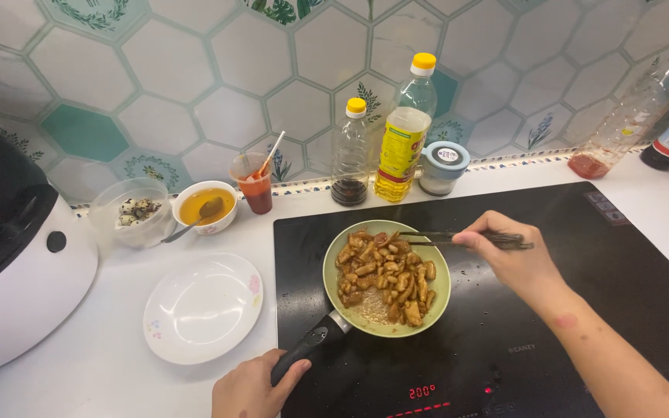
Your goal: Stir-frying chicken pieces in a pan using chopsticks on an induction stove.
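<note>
The green pan [386, 276] sits on the black cooktop [582, 310], toward its left end, full of browned, glossy pieces of food [385, 277] with a little sauce pooled at the near side. My biggest worry is that sauce: with the cooktop lit, I judge it could catch and scorch if the pieces sit unturned. The pan could also skid or tip, since I only have it by the end of the dark handle [309, 346]. A piece flicked over the rim would land on the hot glass, or to the pan's left on the white counter [102, 364] near the empty white plate [203, 308].

My left hand [253, 387] comes up from below the pan, its grip closed around the handle's end, thumb over the top. My right hand [509, 251] reaches in from the right of the pan, forearm slanting down toward me, its grip pinched on dark chopsticks [447, 238] (held nearly level), their tips over the far edge of the food. Behind the pan, bottles [404, 143] stand against the tiled wall, well apart from my hands.
</note>
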